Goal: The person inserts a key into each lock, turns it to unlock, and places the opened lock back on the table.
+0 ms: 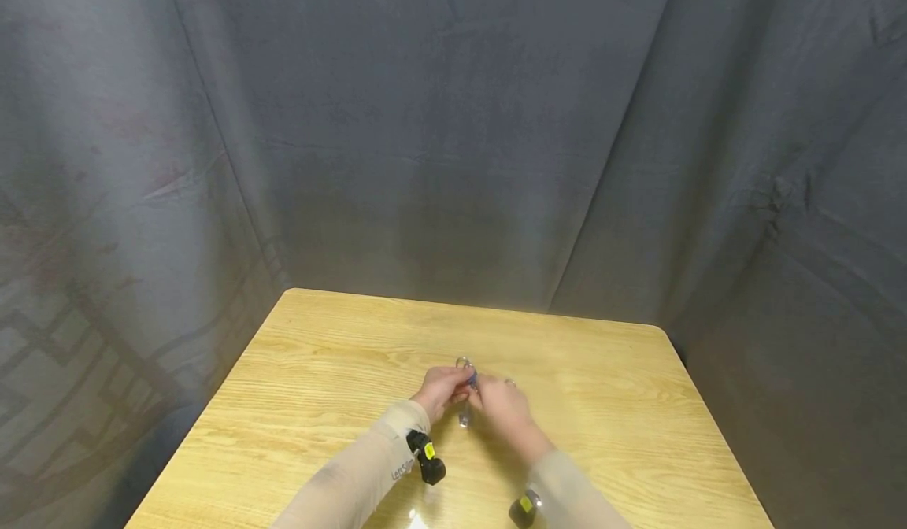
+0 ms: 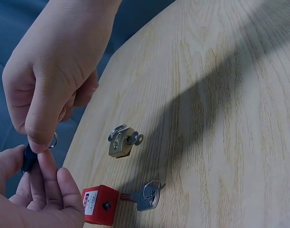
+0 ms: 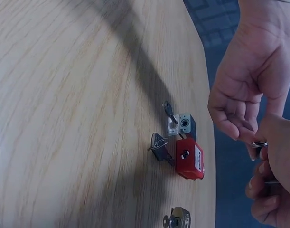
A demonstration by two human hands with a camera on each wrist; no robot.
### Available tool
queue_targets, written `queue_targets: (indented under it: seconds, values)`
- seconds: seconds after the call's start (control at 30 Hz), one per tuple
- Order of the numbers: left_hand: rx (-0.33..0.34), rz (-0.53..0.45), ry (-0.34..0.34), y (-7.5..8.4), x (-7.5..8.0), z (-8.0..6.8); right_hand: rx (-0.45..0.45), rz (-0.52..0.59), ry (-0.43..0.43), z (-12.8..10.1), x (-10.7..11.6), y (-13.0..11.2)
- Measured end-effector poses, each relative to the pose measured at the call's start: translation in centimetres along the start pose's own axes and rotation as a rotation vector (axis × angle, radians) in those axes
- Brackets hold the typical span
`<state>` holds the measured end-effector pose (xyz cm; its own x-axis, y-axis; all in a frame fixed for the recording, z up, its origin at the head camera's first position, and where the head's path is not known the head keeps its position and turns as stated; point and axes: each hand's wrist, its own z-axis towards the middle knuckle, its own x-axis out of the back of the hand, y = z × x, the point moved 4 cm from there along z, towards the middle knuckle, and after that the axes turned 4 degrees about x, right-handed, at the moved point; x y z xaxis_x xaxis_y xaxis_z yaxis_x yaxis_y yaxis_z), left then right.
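Observation:
In the left wrist view, a small dark-blue piece (image 2: 29, 158) with a thin metal ring (image 2: 54, 140) is pinched between both hands; its exact kind is hidden by fingers. My left hand (image 2: 35, 194) holds it from below, with thumb and fingertips. From above, my right hand (image 2: 54, 80) pinches it with thumb and finger. In the right wrist view, the right hand (image 3: 277, 171) covers most of the piece, and the left hand (image 3: 249, 76) has curled fingers. The head view shows both hands meeting over the table, the right one blurred.
A red padlock (image 2: 102, 204) lies near a key with a dark head (image 2: 148, 197). Beside it is a brass padlock (image 2: 120, 145) with small keys in it. A small clear-and-dark lock block (image 3: 185, 123) holds another key (image 3: 169, 111). Grey curtains (image 1: 453, 135) surround the wooden table (image 1: 340, 340).

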<state>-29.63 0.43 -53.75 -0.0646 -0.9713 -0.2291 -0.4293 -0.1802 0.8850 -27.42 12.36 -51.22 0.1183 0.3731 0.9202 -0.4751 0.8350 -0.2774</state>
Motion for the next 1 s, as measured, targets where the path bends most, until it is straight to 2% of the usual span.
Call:
queue_targets:
  seconds: [0.2,0.53,0.73,1.0]
  values:
    - [-0.001,-0.022,-0.005,-0.04,0.10,0.14,-0.007,0.020,0.007,-0.05,-0.07,-0.09]
    - [-0.001,0.039,-0.017,0.06,0.11,-0.14,0.021,-0.010,0.026,-0.09,-0.34,-0.13]
    - [-0.010,0.039,-0.025,0.20,0.14,-0.14,0.038,-0.015,0.034,-0.10,-0.39,-0.12]
    - [-0.013,0.030,-0.035,0.12,0.11,0.01,0.007,0.017,0.005,-0.16,-0.53,-0.07]
